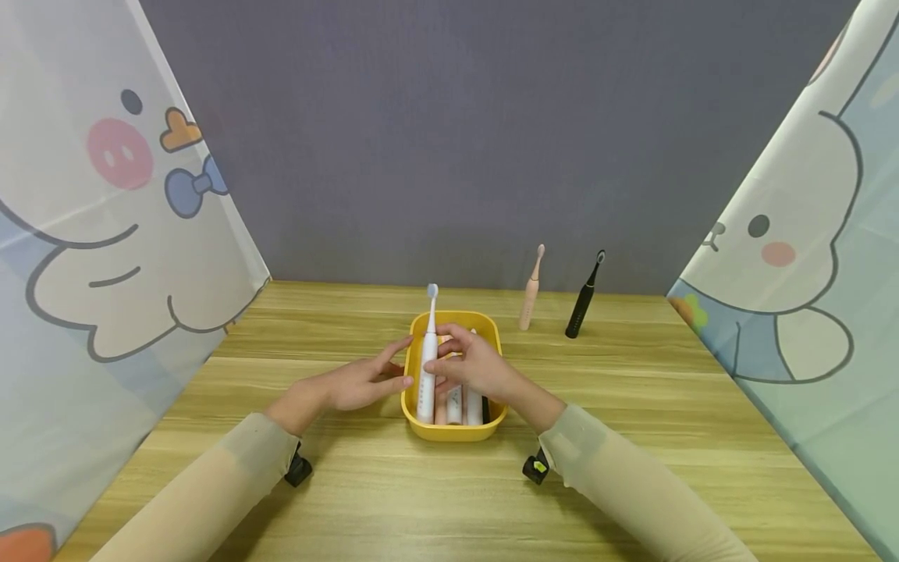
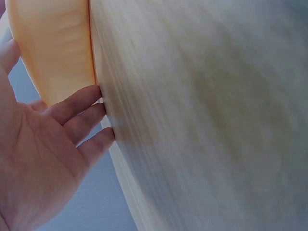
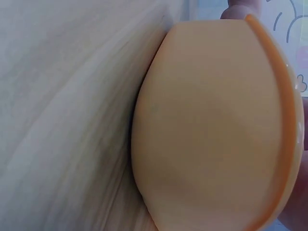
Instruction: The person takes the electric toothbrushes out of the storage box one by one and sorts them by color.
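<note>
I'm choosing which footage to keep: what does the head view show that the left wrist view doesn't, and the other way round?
Only the head view: the pink toothbrush and black toothbrush.
Only the left wrist view: the palm side of the left hand.
Both: that hand, the yellow box and the wooden table.

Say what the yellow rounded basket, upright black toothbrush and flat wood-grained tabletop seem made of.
Yellow rounded basket: probably moulded plastic, smooth, with glossy rim highlights. Upright black toothbrush: likely plastic, perhaps matte; handle shows little shine. Flat wood-grained tabletop: wood or laminate, low-sheen; streaky grain leaves it open.
</note>
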Tool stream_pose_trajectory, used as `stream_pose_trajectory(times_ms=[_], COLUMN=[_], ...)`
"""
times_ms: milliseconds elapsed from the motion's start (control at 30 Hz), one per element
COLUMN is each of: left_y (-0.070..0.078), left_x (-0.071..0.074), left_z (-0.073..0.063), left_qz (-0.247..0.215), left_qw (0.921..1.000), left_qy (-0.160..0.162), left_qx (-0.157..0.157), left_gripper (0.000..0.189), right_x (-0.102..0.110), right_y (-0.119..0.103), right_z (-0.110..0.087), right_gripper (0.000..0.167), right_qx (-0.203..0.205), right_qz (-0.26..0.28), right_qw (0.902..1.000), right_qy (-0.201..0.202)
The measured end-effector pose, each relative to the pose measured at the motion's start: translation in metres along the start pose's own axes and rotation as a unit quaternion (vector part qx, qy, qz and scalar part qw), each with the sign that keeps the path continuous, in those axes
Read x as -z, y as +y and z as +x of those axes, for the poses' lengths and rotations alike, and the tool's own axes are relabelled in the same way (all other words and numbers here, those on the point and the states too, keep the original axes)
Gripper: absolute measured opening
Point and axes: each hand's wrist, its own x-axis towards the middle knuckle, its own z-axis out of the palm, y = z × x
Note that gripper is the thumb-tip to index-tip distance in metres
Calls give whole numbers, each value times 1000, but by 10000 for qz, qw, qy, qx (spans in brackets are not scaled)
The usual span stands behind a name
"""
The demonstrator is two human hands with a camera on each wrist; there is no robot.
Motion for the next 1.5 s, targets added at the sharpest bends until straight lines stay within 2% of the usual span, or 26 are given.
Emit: stream_pose_trajectory(times_ms=[400, 767, 1267, 1500], left_y=[-2, -2, -4, -3], left_x=[-1, 0, -1, -2], left_z=[2, 1, 2, 1], left_qz=[64, 54, 149, 94], left_qw=[10000, 9999, 9998, 9999], left_qy=[43, 83, 100, 88], left_qx=[-34, -61, -30, -4], left_gripper=[88, 89, 90, 90], right_x=[10, 29, 53, 66], right_y=[-2, -3, -10, -11], right_z=[-5, -12, -23, -26], right_gripper=[57, 55, 56, 55], right_qx=[257, 499, 550, 709], right_qz=[-143, -188, -368, -426], right_qw=[9991, 9972, 9943, 9918], right_qy=[295, 518, 839, 976])
